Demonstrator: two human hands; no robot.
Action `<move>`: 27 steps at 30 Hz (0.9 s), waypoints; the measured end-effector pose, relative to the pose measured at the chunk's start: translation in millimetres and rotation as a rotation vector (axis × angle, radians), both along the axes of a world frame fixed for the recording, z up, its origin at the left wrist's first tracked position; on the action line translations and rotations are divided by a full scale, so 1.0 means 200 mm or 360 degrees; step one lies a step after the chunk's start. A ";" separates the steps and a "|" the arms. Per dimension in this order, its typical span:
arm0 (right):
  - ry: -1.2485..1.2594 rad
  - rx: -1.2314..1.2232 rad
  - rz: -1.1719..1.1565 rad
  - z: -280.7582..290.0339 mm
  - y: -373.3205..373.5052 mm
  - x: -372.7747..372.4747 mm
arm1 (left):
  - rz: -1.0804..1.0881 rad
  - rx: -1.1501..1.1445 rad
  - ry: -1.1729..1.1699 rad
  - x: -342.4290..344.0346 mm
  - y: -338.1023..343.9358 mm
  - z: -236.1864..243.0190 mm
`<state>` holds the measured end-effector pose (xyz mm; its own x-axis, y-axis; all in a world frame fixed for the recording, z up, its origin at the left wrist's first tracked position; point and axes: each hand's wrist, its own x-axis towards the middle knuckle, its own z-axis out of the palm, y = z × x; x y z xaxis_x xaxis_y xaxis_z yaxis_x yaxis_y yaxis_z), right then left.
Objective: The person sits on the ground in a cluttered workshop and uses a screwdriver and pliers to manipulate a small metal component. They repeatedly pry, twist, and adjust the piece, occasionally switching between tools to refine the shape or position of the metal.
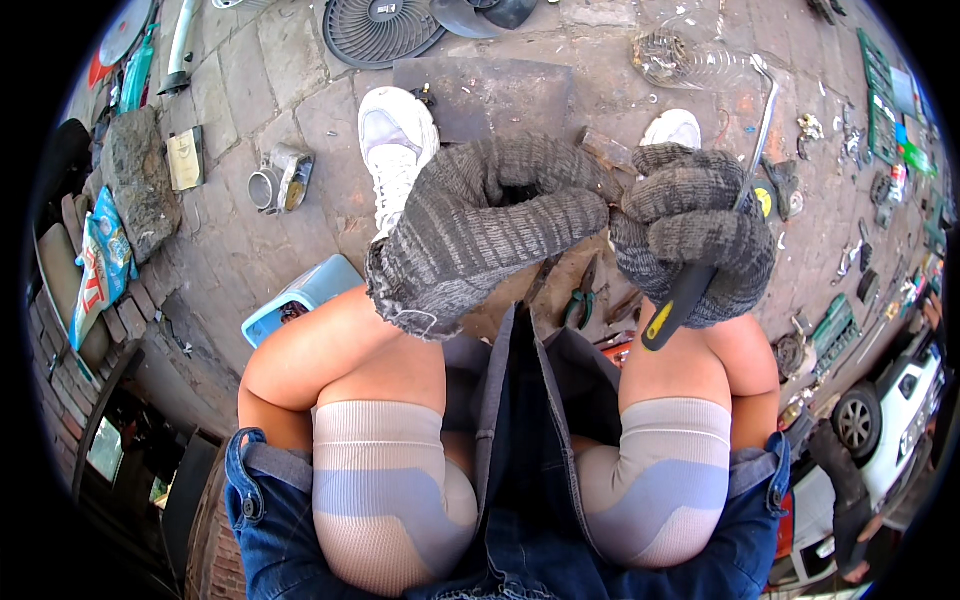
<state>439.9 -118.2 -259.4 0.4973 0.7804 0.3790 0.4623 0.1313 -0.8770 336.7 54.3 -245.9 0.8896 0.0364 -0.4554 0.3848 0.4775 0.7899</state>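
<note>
Both my hands wear dark grey knitted gloves and meet in front of my knees. My left hand reaches rightward with thumb and forefinger pinched together. Its fingertips touch those of my right hand, and whatever small thing lies between them cannot be made out. My right hand's fingers curl around a screwdriver with a black and yellow handle. Its long metal shaft rises past the knuckles, and the far end looks bent. Below the hands, pliers with dark green handles lie on the ground between my legs.
A flat dark plate lies ahead, with a round black grille beyond. A clear plastic bottle lies far right. To the left are a metal part, a light blue bin and a large stone. Scattered parts cover the right.
</note>
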 end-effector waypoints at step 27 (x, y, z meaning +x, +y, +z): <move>-0.0586 -0.0483 -0.0033 0.16 -0.02 -0.06 | -0.0136 -0.0276 0.0093 0.01 0.00 -0.01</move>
<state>427.9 -122.0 -228.2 0.3890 0.8746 0.2894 0.7495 -0.1178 -0.6514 338.9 54.7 -247.5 0.8580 -0.1217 -0.4991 0.4725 0.5682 0.6737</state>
